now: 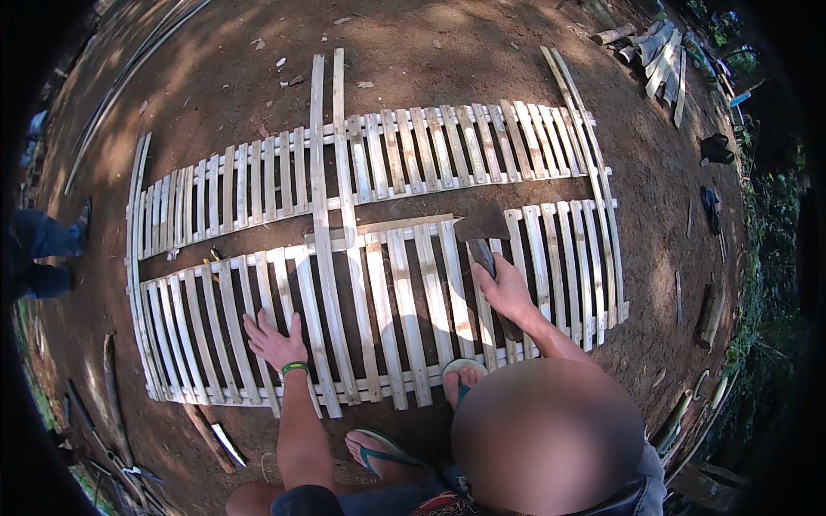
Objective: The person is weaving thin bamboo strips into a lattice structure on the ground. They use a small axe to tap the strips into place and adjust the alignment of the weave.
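A large frame of split bamboo slats [404,279] lies on the ground before me, with two long rails and slats crossing it in two rows. My left hand [277,344], a green band at its wrist, rests with spread fingers on the near row, left of the middle. My right hand [503,292] is closed round the handle of a hatchet [483,224]. Its broad dark head points away from me, over the gap between the two rows. Below my hand, the lower handle shows against the slats.
A pair of yellow-handled pliers [215,254] lies near the gap at left. A long blade [228,443] lies by the near edge. Another person's legs [47,249] stand at far left. Cut bamboo pieces [664,62] are piled at far right, and a log [711,316] lies at right.
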`<state>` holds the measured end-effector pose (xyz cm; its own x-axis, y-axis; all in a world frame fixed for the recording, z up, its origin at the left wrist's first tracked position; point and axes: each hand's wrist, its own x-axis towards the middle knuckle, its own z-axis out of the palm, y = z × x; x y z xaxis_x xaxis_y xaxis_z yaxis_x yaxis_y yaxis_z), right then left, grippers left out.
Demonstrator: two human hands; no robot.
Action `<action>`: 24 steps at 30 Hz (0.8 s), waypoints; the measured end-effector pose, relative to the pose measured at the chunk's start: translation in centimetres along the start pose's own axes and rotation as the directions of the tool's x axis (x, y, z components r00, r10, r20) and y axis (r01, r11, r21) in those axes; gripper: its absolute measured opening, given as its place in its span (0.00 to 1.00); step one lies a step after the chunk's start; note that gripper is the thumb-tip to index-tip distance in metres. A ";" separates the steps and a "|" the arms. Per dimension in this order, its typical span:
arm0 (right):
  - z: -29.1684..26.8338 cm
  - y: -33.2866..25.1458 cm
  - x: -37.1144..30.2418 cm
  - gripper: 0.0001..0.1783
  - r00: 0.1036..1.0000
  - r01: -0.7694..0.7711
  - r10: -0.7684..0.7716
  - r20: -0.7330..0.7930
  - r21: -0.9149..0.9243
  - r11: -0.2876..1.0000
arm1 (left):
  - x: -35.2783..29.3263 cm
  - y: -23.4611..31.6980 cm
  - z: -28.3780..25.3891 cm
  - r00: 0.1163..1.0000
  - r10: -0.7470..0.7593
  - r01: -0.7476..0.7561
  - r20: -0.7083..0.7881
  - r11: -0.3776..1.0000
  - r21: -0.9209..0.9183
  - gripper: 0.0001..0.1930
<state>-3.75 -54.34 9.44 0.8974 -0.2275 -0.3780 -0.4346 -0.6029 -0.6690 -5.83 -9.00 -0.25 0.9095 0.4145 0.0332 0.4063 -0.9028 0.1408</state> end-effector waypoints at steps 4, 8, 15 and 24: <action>-1.9 3.2 -1.8 0.20 0.977 -0.105 0.127 -0.171 0.132 0.986 | 0.0 0.9 0.2 1.000 -0.001 0.000 0.018 1.000 0.021 0.45; -3.8 7.0 -3.3 0.17 0.910 -0.255 0.186 -0.371 -0.146 0.956 | 0.1 0.1 0.6 1.000 0.001 -0.002 0.029 0.998 0.060 0.47; -8.3 17.1 -12.8 0.32 0.706 -0.413 0.174 -0.686 -0.199 0.889 | 0.2 -0.4 0.3 0.997 -0.024 0.023 0.069 1.000 0.018 0.48; -6.2 27.0 -24.5 0.30 0.319 -0.821 0.422 -0.849 -0.025 0.570 | 0.2 0.4 0.5 1.000 -0.001 0.000 -0.021 0.999 -0.046 0.46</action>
<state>-37.04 -69.82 4.61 0.1668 -0.9759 0.1408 -0.9828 -0.1760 -0.0553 -5.40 -9.36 -0.72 0.9070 0.4177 0.0534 0.4020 -0.8966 0.1860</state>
